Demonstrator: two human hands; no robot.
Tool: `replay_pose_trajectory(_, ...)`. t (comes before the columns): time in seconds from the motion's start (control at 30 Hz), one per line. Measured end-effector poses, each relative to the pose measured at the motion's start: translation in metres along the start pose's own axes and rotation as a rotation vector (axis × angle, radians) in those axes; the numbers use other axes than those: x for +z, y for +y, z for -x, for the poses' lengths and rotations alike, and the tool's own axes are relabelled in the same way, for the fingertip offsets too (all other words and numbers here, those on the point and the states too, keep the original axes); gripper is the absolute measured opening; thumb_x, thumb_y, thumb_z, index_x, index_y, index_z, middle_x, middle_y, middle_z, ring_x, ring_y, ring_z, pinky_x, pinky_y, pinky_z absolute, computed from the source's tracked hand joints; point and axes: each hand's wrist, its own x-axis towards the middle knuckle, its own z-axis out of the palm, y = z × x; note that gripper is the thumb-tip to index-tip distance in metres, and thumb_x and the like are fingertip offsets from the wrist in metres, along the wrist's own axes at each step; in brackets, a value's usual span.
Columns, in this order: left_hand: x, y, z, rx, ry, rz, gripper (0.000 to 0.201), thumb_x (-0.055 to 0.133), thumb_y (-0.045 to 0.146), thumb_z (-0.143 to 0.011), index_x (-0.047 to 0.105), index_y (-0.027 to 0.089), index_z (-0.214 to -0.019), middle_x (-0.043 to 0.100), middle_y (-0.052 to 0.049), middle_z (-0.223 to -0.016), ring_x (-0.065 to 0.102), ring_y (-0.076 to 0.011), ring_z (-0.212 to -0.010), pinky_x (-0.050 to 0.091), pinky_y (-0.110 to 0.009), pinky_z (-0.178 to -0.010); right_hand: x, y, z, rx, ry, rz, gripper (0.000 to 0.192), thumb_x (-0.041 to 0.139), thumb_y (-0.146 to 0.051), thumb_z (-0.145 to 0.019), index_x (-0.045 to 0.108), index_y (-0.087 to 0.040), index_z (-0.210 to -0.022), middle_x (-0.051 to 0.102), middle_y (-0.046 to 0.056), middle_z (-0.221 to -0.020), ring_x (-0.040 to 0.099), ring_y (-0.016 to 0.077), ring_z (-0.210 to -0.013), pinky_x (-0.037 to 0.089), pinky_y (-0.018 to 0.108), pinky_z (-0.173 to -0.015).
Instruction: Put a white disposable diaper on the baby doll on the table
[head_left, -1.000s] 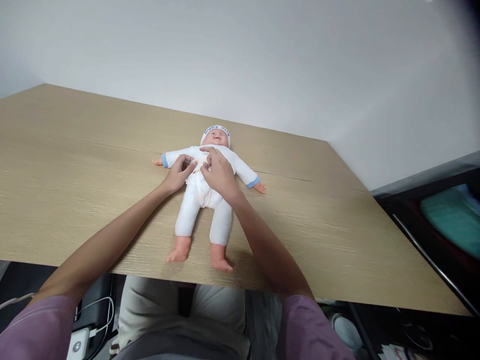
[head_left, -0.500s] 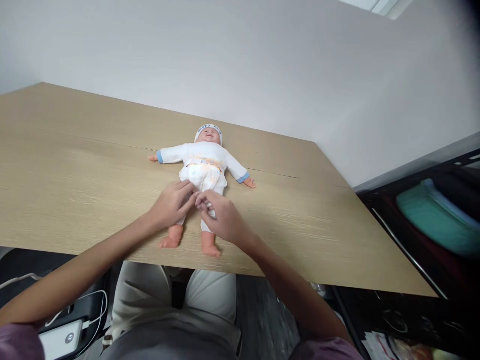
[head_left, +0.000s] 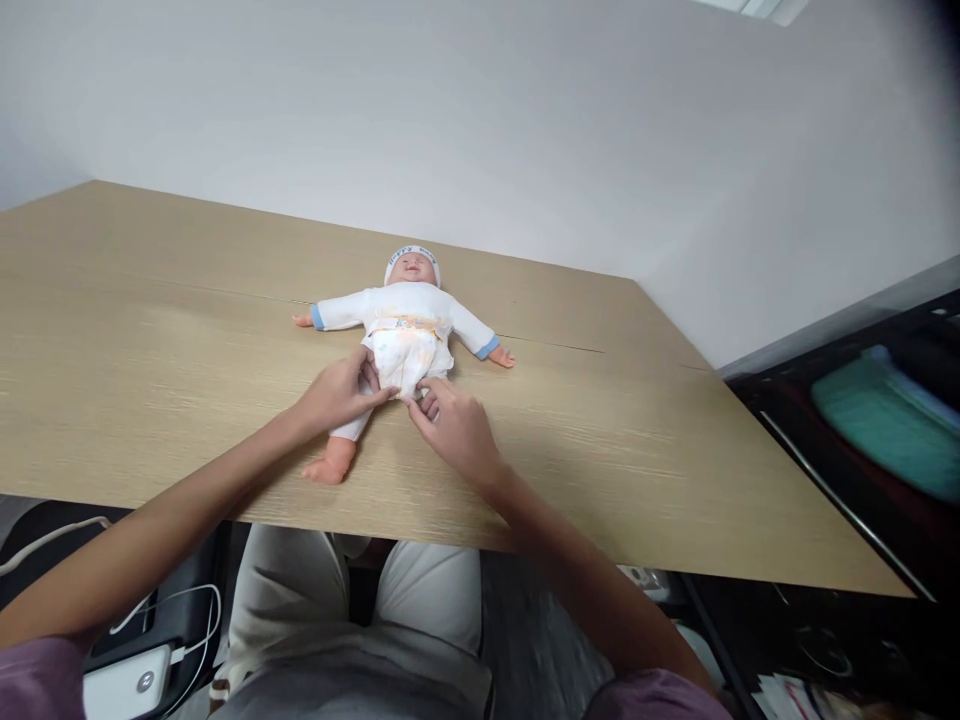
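Down at six o'clock, nearest the camera, pale trousers (head_left: 352,610) show under the bench edge, with purple sleeves (head_left: 34,680) at the lower corners. At about eight o'clock a white power bank (head_left: 124,682) lies below the bench with a white cable (head_left: 202,620) looping off it.

Both forearms run up from there over the wooden bench (head_left: 675,460). The left hand (head_left: 334,395) sits just left of centre, fingers (head_left: 379,395) drawn narrow and pinched on the lower edge of the doll's diaper (head_left: 405,355). The right hand (head_left: 454,430) is right beside it, at about five o'clock from the diaper, its fingers (head_left: 420,400) also narrowed to a pinch on the cloth at the crotch. The two sets of fingertips nearly meet; whether they touch each other, hard to tell.

The doll (head_left: 405,320) lies flat on its back in the middle of the bench, head toward twelve o'clock, feet toward six. One bare foot (head_left: 324,470) pokes out at seven o'clock beneath the left hand; the other leg is hidden under the right hand. Its arms spread wide in white sleeves with blue cuffs (head_left: 318,316), one pointing to nine o'clock, the other to four. A white cap (head_left: 412,257) with blue lettering tops the head.

Farther off, a plain pale wall (head_left: 480,120) rises behind the bench. Over at three o'clock, beyond the bench's right edge, a dark shelf unit (head_left: 825,400) holds something teal (head_left: 892,420), blurred.
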Motion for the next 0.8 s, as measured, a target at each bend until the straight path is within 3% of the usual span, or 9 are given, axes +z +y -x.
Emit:
replay_pose_trajectory(0.27,-0.001,0.0,-0.008,0.098,-0.073,-0.04,0.043,0.076,0.058,-0.099,0.062,0.023,-0.078,0.072,-0.002,-0.08,0.065,-0.0219,-0.077,0.044,-0.034,-0.074,0.009,-0.002,0.008,-0.033,0.001,0.078,0.014,0.074,-0.032,-0.109,0.077,-0.022,-0.118,0.075,0.008,-0.11,0.074,0.0266,-0.093,0.055,0.038,-0.081)
replay_pose_trajectory(0.4,0.001,0.001,-0.007,0.169,-0.048,-0.041,0.038,0.074,0.05,-0.102,0.06,0.023,-0.079,0.069,-0.001,-0.083,0.064,-0.021,-0.08,0.045,-0.034,-0.077,0.01,-0.002,0.011,-0.04,0.046,0.045,0.018,0.07,-0.032,-0.111,0.075,-0.022,-0.124,0.073,0.012,-0.121,0.075,0.0301,-0.105,0.06,0.041,-0.089)
replay_pose_trajectory(0.6,0.004,-0.001,0.0,0.279,0.007,-0.049,0.029,0.07,0.046,-0.108,0.065,0.022,-0.093,0.068,-0.007,-0.119,0.068,-0.0241,-0.104,0.052,-0.037,-0.094,0.012,-0.002,0.012,-0.083,0.092,-0.034,0.017,0.067,-0.031,-0.111,0.075,-0.024,-0.124,0.073,0.014,-0.135,0.072,0.0329,-0.125,0.061,0.047,-0.106)
replay_pose_trajectory(0.8,0.002,0.005,0.0,0.287,0.001,-0.04,0.028,0.067,0.042,-0.108,0.059,0.023,-0.089,0.069,-0.007,-0.112,0.067,-0.0256,-0.104,0.051,-0.039,-0.095,0.011,-0.003,0.01,-0.069,0.072,-0.068,0.02,0.065,-0.034,-0.111,0.073,-0.023,-0.126,0.077,0.015,-0.136,0.071,0.0339,-0.127,0.058,0.048,-0.11)
